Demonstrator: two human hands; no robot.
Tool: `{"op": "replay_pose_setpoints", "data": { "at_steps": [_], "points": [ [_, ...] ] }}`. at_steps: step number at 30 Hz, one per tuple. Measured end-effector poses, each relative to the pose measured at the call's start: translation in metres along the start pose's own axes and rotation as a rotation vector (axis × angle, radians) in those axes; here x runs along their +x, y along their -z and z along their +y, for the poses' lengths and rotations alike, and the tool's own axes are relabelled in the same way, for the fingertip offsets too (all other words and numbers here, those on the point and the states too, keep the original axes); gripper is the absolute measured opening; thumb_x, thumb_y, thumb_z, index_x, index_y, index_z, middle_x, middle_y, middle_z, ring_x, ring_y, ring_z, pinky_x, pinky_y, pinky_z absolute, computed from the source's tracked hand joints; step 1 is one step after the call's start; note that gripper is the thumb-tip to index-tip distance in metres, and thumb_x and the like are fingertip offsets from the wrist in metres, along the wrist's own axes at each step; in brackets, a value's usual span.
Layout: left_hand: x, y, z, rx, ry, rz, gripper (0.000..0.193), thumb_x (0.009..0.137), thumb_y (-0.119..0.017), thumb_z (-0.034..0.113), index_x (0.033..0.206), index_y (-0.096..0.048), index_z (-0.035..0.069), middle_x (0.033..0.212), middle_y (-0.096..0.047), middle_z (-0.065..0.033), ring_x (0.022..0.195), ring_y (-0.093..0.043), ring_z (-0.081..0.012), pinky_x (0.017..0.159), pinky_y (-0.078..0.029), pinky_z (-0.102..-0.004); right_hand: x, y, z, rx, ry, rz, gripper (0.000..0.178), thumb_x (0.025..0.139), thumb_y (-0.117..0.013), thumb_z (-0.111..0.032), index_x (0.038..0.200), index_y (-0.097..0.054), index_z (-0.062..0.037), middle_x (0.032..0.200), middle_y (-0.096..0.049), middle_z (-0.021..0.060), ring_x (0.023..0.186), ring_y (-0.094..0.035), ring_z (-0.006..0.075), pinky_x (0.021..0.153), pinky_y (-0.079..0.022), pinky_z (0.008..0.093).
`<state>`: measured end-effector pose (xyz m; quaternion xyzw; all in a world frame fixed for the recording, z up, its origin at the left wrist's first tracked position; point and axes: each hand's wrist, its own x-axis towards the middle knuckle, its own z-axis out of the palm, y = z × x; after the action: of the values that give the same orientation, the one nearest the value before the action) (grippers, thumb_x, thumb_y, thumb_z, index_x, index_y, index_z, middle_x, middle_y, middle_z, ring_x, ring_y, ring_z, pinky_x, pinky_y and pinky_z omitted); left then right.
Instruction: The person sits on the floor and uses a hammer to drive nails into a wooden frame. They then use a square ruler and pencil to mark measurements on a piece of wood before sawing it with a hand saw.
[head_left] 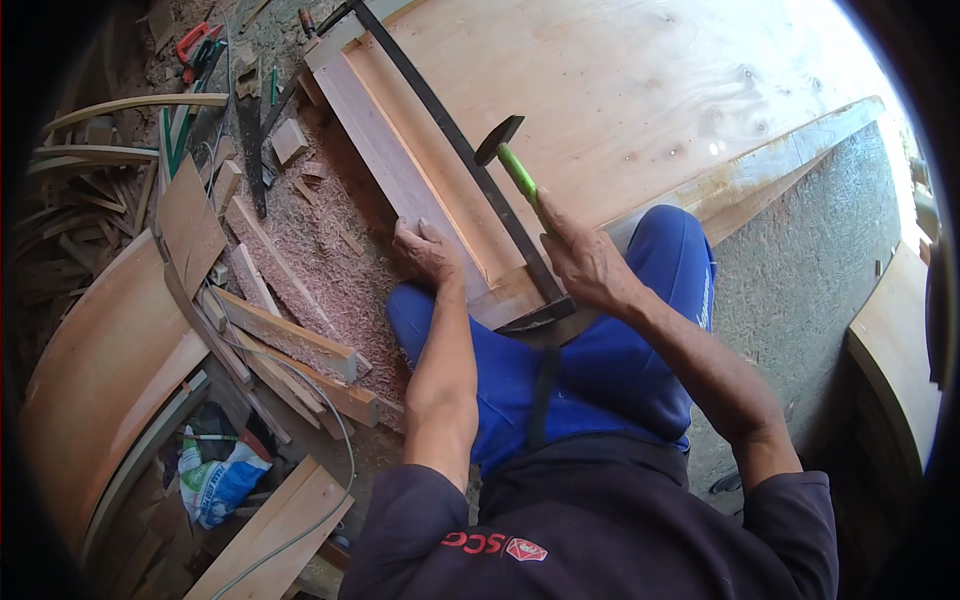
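Observation:
A long black bar clamp [430, 98] spans a wooden frame [385, 150], with one jaw near my lap and a handle at the far left end. The frame has a pale outer rail and a recessed inner panel. My left hand [428, 252] curls its fingers around the rail's left edge, near its close end. In my right hand [578, 255] is a hammer [518, 172] with a green handle, gripped low on the handle. Its dark head is raised close to the clamp bar, apparently above the frame.
A broad plywood sheet [640, 80] lies beyond the frame. Pinkish shavings [350, 265], wood offcuts [290, 330] and a handsaw [250, 130] cover the ground at left. A grey cable [345, 440] runs past a plastic bag [222, 480]. Curved panels stand at both sides.

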<state>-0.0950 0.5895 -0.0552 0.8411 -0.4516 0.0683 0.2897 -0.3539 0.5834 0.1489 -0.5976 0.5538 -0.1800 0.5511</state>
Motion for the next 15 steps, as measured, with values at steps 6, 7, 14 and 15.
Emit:
{"op": "replay_pose_setpoints", "data": {
  "at_steps": [6, 7, 14, 15],
  "points": [
    [-0.005, -0.007, 0.003, -0.004, 0.002, -0.092, 0.036, 0.096, -0.061, 0.022, 0.126, -0.053, 0.005, 0.117, -0.06, -0.0194, 0.105, -0.058, -0.0387, 0.085, -0.046, -0.0505, -0.005, -0.018, 0.062, -0.218, 0.124, -0.288, 0.06, 0.096, -0.052, -0.012, 0.153, -0.032, -0.0083, 0.086, -0.065, 0.0309, 0.086, -0.065, 0.0502, 0.078, -0.05, 0.0548],
    [-0.007, -0.004, 0.0, 0.014, 0.012, -0.082, 0.036, 0.095, -0.062, 0.024, 0.125, -0.054, 0.006, 0.113, -0.06, -0.019, 0.103, -0.058, -0.0387, 0.084, -0.046, -0.0514, -0.003, -0.007, 0.042, -0.172, 0.156, -0.21, 0.06, 0.097, -0.052, -0.012, 0.153, -0.032, -0.0083, 0.086, -0.065, 0.0305, 0.085, -0.065, 0.05, 0.078, -0.05, 0.0547],
    [-0.002, 0.003, 0.027, 0.118, 0.052, -0.07, 0.035, 0.093, -0.064, 0.027, 0.123, -0.057, 0.012, 0.104, -0.06, -0.0162, 0.096, -0.06, -0.0377, 0.076, -0.047, -0.0533, -0.009, -0.007, 0.028, -0.184, 0.009, -0.141, 0.052, 0.098, -0.05, -0.01, 0.149, -0.04, -0.0075, 0.086, -0.065, 0.0312, 0.082, -0.065, 0.0485, 0.071, -0.047, 0.0547],
    [-0.001, 0.003, 0.027, 0.122, 0.057, -0.074, 0.035, 0.093, -0.064, 0.027, 0.124, -0.057, 0.012, 0.104, -0.06, -0.0159, 0.096, -0.06, -0.0375, 0.076, -0.048, -0.0529, -0.01, -0.011, 0.041, -0.231, 0.05, -0.267, 0.052, 0.098, -0.05, -0.009, 0.149, -0.04, -0.0076, 0.086, -0.065, 0.0314, 0.082, -0.066, 0.0483, 0.071, -0.047, 0.0548]
  ]
}}
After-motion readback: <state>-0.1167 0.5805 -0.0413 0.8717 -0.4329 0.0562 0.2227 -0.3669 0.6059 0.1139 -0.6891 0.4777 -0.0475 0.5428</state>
